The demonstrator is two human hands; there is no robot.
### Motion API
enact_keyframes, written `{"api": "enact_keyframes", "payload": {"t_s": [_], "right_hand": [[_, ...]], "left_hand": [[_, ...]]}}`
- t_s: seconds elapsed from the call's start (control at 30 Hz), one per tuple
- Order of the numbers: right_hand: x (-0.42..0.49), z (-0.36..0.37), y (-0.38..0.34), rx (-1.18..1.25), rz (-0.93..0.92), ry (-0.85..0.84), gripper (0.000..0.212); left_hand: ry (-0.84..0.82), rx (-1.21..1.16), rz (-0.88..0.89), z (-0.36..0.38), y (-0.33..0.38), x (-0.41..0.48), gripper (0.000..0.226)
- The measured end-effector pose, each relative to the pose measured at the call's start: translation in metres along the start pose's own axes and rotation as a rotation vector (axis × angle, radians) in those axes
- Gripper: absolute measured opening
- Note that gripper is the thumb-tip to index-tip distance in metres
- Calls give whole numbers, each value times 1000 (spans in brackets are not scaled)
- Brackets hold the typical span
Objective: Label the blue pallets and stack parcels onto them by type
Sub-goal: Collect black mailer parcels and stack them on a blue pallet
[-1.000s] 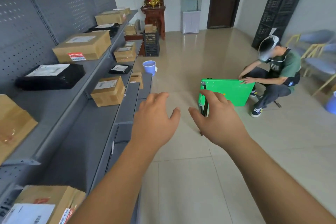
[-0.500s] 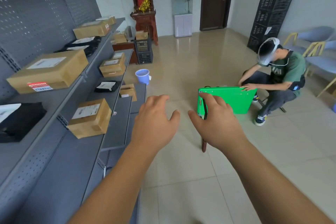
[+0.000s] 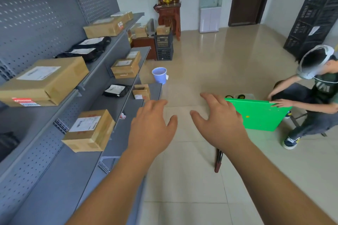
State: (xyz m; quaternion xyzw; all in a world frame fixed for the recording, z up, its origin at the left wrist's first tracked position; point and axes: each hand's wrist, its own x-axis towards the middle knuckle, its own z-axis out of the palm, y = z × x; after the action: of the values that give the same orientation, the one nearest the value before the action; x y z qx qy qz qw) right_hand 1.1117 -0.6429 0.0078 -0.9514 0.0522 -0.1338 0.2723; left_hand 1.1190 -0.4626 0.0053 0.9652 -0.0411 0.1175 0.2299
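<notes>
Left grip point(image 3: 151, 126) and right grip point(image 3: 219, 124) both out ahead of me, above the tiled floor point(image 3: 182, 179). Fingers spread loose, holding nothing. Parcels sit on the grey shelves point(image 3: 45, 188) to my left. A cardboard box point(image 3: 89, 130) lies nearest the left grip, a larger box point(image 3: 43, 80) one shelf up, a black bag point(image 3: 116, 90) further along. A green board point(image 3: 259, 115) stands on edge beyond the right grip. A crouching person point(image 3: 321, 93) has a hand on its far top corner.

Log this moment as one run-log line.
left hand open, empty | right hand open, empty | cardboard boxes and black bags on grey shelf | crouching person touches green board
</notes>
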Motion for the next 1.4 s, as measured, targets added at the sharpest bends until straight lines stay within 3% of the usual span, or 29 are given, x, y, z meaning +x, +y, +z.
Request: {"api": "enact_keyframes", "payload": {"t_s": [0.4, 0.67, 1.07, 1.4], "right_hand": [[127, 85, -97, 2, -144, -62, 68], [183, 140, -173, 71, -291, -136, 56], [231, 211, -281, 270, -724, -429, 62], [172, 240, -347, 585, -1034, -630, 49]], "left_hand": [[123, -18, -54, -23, -95, 124, 49], [226, 2, -179, -50, -162, 161, 46], [485, 157, -637, -92, -224, 158, 47], [708, 299, -965, -125, -242, 84, 50]]}}
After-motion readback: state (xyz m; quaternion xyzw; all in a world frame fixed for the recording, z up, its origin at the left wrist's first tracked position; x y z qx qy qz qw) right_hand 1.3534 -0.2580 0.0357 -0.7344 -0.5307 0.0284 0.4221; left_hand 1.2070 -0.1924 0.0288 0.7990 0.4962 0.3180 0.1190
